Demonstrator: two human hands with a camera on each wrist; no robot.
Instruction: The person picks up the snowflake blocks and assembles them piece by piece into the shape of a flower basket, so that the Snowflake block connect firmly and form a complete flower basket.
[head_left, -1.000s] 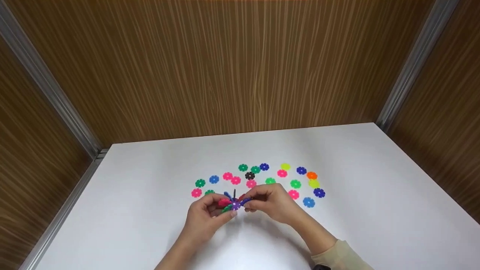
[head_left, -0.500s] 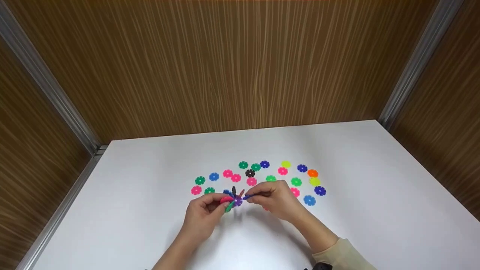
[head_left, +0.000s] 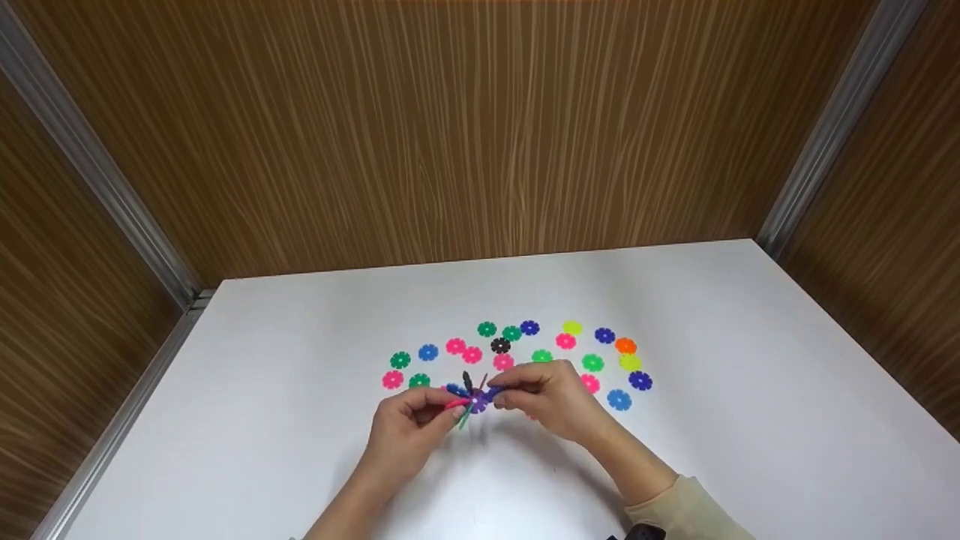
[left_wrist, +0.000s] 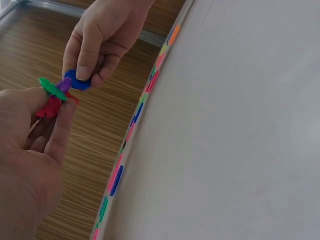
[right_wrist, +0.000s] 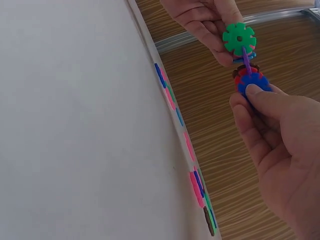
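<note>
While the left grip (head_left: 399, 435) pinches a pink disc (left_wrist: 48, 108), the right grip (head_left: 559, 397) pinches a blue disc (right_wrist: 256, 80).

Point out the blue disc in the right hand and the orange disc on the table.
Blue disc (right_wrist: 259, 80), right wrist view: the uncovered part of its face.
Orange disc (head_left: 625, 347), head view: near the middle of its face.

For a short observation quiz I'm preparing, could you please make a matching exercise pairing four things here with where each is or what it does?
1. left hand
2. orange disc
3. right hand
4. purple disc

A. pinching a dark blue disc
B. between the two hands
C. pinching a pink disc
D. on the table, beside a yellow disc

Pairs: 1-C, 2-D, 3-A, 4-B
</note>
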